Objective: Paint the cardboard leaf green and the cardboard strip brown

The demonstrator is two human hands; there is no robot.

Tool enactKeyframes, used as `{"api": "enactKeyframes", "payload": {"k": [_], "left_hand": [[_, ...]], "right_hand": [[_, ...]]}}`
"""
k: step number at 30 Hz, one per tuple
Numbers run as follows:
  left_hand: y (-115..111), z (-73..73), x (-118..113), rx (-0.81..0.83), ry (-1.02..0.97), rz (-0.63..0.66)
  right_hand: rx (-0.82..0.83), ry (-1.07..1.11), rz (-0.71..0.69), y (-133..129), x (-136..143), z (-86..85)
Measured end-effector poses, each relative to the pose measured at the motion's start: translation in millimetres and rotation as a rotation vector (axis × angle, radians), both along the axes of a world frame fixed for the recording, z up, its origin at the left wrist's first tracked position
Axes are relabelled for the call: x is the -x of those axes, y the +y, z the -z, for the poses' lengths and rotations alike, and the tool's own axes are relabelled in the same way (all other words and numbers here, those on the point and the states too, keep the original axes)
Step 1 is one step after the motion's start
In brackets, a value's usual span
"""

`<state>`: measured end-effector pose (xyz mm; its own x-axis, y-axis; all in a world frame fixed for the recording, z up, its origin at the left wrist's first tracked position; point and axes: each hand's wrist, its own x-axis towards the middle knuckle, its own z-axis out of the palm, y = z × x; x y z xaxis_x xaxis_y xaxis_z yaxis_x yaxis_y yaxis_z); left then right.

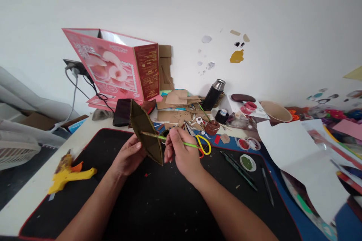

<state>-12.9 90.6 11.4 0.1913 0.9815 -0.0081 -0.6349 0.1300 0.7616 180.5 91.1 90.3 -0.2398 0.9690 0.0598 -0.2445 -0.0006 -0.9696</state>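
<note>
My left hand [128, 155] holds up a dark olive cardboard piece [151, 146], shaped like a shallow, pointed boat or leaf, by its lower left side. Between the thumb and fingers of my right hand [183, 150] is a thin paintbrush [190, 144] with a bright green handle. Its brownish tip end reaches to the inner face of the piece and seems to touch it. Just beyond my right hand lie scissors with yellow handles [207, 145]. A small lid with green paint [248, 162] rests on the black mat, to the right.
A yellow glue gun [69, 173] lies on the black mat [158, 203] at left. Behind stand a pink box [118, 67], cardboard scraps [174, 115], a brown paint jar [212, 127] and a black thermos [214, 94]. Pens [239, 169] and white paper [299, 154] are at right.
</note>
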Motion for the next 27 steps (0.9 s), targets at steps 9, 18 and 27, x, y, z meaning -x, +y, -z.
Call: {"api": "enactKeyframes", "payload": {"k": [9, 18, 27], "left_hand": [[-4, 0.3, -1, 0.028, -0.017, 0.118], [-5, -5.2, 0, 0.035, -0.005, 0.161], [-5, -3.1, 0, 0.03, -0.018, 0.179]], "right_hand": [[-0.055, -0.01, 0.064, 16, 11, -6.2], [-0.101, 0.025, 0.15, 18, 10, -13.2], [-0.078, 0.036, 0.121, 15, 10, -13.4]]}}
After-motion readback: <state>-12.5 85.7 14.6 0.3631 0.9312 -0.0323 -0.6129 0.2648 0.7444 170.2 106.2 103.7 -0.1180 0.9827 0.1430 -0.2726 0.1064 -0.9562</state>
